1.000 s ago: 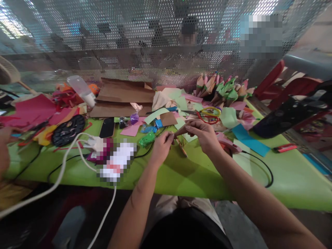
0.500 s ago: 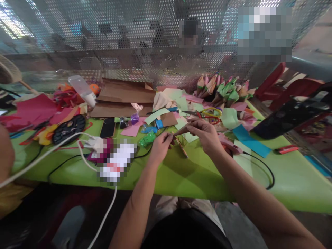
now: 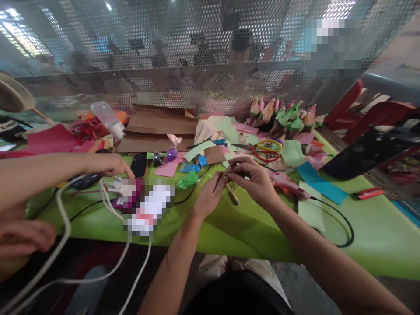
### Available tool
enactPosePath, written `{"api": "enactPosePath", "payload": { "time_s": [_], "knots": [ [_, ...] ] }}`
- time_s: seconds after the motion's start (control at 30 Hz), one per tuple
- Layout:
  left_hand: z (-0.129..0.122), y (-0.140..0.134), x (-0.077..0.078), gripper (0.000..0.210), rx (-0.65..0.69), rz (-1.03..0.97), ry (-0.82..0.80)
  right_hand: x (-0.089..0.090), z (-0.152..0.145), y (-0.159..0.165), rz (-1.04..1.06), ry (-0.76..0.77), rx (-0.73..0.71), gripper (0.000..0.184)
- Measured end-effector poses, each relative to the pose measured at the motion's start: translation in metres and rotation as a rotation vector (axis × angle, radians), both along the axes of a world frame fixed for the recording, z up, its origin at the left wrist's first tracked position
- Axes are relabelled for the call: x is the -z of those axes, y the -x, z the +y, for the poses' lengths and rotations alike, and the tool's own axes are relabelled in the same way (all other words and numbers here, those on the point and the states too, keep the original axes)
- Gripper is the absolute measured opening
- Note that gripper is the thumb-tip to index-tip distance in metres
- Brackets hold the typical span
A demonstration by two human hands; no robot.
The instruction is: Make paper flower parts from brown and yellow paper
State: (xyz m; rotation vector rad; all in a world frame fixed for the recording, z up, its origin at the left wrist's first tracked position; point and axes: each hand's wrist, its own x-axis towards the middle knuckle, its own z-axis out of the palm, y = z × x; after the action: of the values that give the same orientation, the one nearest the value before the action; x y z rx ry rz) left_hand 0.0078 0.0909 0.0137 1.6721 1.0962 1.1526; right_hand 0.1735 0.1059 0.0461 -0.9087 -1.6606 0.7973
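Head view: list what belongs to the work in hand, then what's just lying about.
Work in hand:
small thin brown piece, mostly hidden, between the left hand and right hand
corded pink gun-shaped tool, probably
flat pale-green paper strip, probably

Apparently just lying about:
black rectangular phone
crinkled shiny green wrapper
tall dark cylindrical bottle
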Motion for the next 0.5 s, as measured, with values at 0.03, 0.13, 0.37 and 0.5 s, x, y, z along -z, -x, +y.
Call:
{"api": "enactPosePath", "payload": {
  "time_s": [0.03, 0.13, 0.37, 0.5],
  "knots": [
    [-0.0001, 0.0004, -0.0003, 0.037, -0.015, 0.008, -0.008, -0.0017, -0.0002, -0.0006, 0.027, 0.008, -0.006, 0.017],
    [0.0002, 0.0017, -0.0011, 0.034, -0.05, 0.01, -0.014, -0.0062, -0.0005, -0.0028, 0.12, 0.068, -0.016, 0.028],
    [-0.0003, 0.0027, -0.0004, 0.037, -0.114, -0.031, -0.04, -0.0039, 0.0024, 0.0013, 0.256, 0.314, -0.128, 0.051],
    [-0.0017, 0.0028, -0.0012, 0.035, -0.141, 0.023, -0.061, 0.0014, 0.0052, 0.0054, 0.251, 0.371, -0.131, 0.045]
  ]
}}
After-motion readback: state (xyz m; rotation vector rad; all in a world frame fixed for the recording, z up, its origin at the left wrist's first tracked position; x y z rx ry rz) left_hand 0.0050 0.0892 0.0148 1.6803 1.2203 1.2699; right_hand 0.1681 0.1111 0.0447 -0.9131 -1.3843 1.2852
